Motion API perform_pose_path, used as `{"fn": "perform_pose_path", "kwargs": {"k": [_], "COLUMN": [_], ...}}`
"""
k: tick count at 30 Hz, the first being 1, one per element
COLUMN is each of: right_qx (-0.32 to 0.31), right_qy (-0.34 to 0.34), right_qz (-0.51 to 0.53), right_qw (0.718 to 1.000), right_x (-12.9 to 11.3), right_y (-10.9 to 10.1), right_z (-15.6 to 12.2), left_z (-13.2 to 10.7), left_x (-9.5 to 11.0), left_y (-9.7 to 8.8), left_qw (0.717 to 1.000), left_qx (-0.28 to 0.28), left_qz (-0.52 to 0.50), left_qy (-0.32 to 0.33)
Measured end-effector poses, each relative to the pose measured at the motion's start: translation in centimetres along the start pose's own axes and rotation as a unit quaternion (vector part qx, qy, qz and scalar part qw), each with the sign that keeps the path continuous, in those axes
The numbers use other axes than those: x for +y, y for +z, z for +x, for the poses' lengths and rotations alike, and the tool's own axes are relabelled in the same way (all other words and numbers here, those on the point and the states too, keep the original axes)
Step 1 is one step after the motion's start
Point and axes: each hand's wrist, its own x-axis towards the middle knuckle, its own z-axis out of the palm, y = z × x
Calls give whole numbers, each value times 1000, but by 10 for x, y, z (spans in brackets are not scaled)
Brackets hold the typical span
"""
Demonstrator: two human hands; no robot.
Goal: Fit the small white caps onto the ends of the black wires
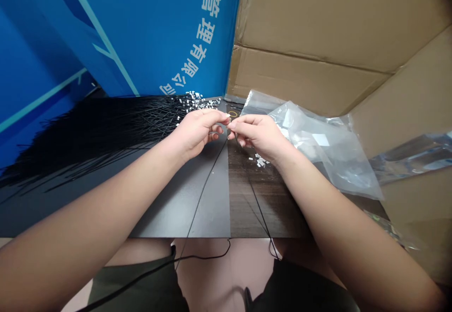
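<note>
My left hand point(201, 131) is closed in a pinch at the middle of the table, with what looks like a small white connector point(228, 115) at its fingertips. Right against it, my right hand point(263, 135) pinches a thin black wire point(253, 185) that trails down past the table's front edge. Another black wire point(208, 176) runs from between the hands down to the left. The fingers partly cover the wire ends. Below my right hand lies a small heap of loose white connectors point(260, 161).
A large bundle of black wires point(88, 133) covers the table's left side, many tipped with white connectors point(192, 101). Clear plastic bags point(318, 138) lie at the right, before a cardboard wall point(318, 29). A blue printed panel point(158, 29) stands behind. A black cable point(141, 274) hangs below the edge.
</note>
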Motion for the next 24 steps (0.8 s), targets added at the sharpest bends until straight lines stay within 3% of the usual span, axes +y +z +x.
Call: {"fn": "perform_pose_path", "kwargs": {"k": [17,24], "right_qx": [7,10], "right_qy": [10,15], "right_qz": [9,24], "right_qw": [1000,1000], "right_x": [-3,-5], "right_y": [3,4], "right_z": [-1,-2], "left_z": [0,2], "left_x": [0,-4], "left_y": [2,1], "left_qw": [1000,998], "left_qx": [0,2], "left_qz": [4,14], "left_qy": [19,54]}}
